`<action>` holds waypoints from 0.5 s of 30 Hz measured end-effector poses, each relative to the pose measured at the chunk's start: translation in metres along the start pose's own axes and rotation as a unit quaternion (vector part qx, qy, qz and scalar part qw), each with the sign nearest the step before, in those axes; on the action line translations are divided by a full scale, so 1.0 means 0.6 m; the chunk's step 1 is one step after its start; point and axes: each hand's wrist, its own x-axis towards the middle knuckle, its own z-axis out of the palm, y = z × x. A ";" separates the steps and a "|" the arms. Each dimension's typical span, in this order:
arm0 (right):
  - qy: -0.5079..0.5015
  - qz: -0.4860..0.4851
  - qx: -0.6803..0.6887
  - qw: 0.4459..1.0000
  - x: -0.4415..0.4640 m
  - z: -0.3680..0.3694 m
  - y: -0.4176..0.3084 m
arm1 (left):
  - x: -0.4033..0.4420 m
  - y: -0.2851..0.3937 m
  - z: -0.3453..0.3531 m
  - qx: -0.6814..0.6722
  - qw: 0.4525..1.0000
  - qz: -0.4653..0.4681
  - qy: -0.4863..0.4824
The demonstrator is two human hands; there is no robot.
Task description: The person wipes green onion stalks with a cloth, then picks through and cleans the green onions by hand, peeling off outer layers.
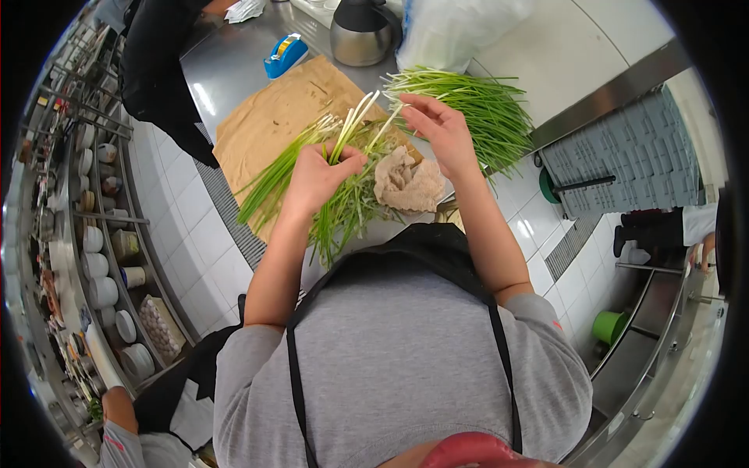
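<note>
My left hand (pixel 321 178) is closed around a few spring onions (pixel 357 117), their white ends pointing away from me. At the white end of another stalk, my right hand (pixel 441 134) has thumb and forefinger pinched together. Below my left hand lie limp, stripped leaves and trimmings (pixel 343 214). More spring onions (pixel 269 183) lie to its left on brown paper (pixel 261 129). A large pile of green stalks (pixel 476 113) rests beyond my right hand. A crumpled brownish cloth or paper (pixel 407 184) sits between my forearms.
A blue tape dispenser (pixel 285 56), a steel jug (pixel 360 35) and a clear plastic bag (pixel 456 31) stand at the table's far side. A person in black (pixel 160 66) stands at the far left. Shelves with containers (pixel 97 265) line the left side.
</note>
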 end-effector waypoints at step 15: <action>0.067 -0.241 -0.238 0.938 0.018 0.038 -0.006 | -0.012 -0.037 -0.022 0.047 0.997 0.039 0.046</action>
